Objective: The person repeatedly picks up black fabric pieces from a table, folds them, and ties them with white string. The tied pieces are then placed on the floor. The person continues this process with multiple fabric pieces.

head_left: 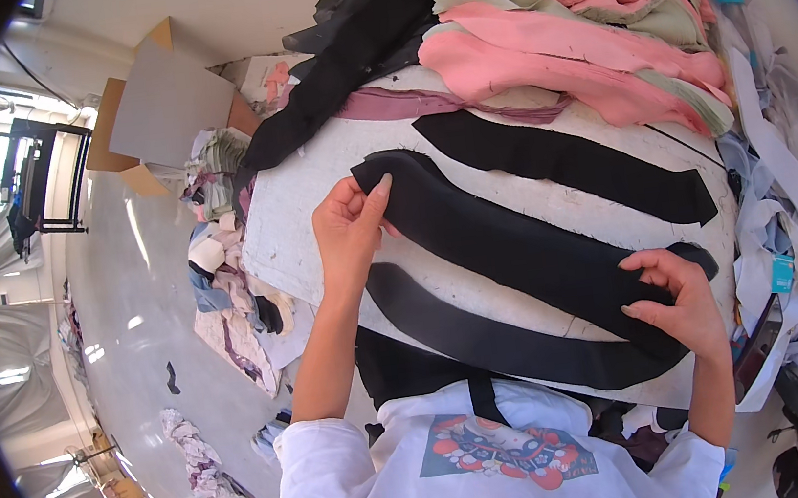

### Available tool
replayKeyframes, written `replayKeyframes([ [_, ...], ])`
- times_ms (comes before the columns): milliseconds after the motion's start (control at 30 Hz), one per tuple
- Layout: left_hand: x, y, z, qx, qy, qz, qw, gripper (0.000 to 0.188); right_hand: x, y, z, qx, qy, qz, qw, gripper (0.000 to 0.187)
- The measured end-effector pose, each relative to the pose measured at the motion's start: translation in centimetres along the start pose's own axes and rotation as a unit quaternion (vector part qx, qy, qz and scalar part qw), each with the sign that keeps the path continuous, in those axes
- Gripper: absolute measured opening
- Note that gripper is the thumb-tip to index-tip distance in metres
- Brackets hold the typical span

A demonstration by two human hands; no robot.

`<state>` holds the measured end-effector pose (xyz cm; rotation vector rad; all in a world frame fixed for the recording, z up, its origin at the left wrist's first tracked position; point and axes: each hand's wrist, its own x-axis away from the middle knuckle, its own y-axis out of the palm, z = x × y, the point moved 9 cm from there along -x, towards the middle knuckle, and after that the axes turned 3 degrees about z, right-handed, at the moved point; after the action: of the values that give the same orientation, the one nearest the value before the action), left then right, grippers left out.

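**Black on black: the layers by the right hand are the weak spot**

A long black strip (506, 237) lies slantwise over the pale worktop (314, 195), in front of the person. The left hand (353, 217) pinches its left end between thumb and fingers. The right hand (673, 301) is on its right end, thumb and forefinger apart; whether the cloth is gripped there I cannot tell.

Beyond the black strip lies a flat strip (567, 166), separate from it. On its near side, a dark grey strip (509, 350) curves round and meets it close to the right hand. Farther off, past its far side, are a mauve strip (402, 101), a heap of black cloth (349, 68) and a pink-and-green pile (564, 53).

The likeliest slip is dragging the dark grey strip along, since the two layers meet by the right hand and their colours hardly differ. An uneven pull between the hands could skew or stretch the black strip, if its cloth gives. The dark grey strip also sits close to the white shirt (366, 479), so leaning in might rub it out of place or crease it.
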<state>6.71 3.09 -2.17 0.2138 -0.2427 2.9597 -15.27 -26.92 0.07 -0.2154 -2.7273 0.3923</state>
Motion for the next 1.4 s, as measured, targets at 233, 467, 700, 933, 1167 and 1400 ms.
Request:
replayKeyframes([
  [233,-2.5,-0.5,-1.7,-0.106,0.035,0.041,0.993,0.016,-1.8,0.2,0.0,-0.005,0.023,-0.007,1.0,0.045],
  [467,-0.1,2.2,4.1,-0.359,0.293,0.112,0.879,0.031,-1.9,-0.1,-0.4,0.078,-0.012,0.007,0.997,0.045],
  [700,0.4,6.9,1.4,-0.465,0.335,-0.093,0.814,0.046,-0.5,1.0,-2.4,0.021,-0.04,-0.063,0.997,0.048],
  [933,0.2,7.5,1.4,-0.476,0.337,-0.143,0.8,0.055,-1.1,-1.0,0.0,0.113,-0.022,0.019,0.993,0.054],
  [1167,2.6,9.7,3.9,-0.528,0.379,-0.11,0.752,0.055,-1.1,-1.4,-0.3,0.167,-0.038,0.053,0.984,0.053],
  [1400,4.8,13.0,1.3,-0.528,0.38,-0.232,0.723,0.052,-0.7,-2.5,0.9,0.135,-0.029,0.067,0.988,0.053],
])
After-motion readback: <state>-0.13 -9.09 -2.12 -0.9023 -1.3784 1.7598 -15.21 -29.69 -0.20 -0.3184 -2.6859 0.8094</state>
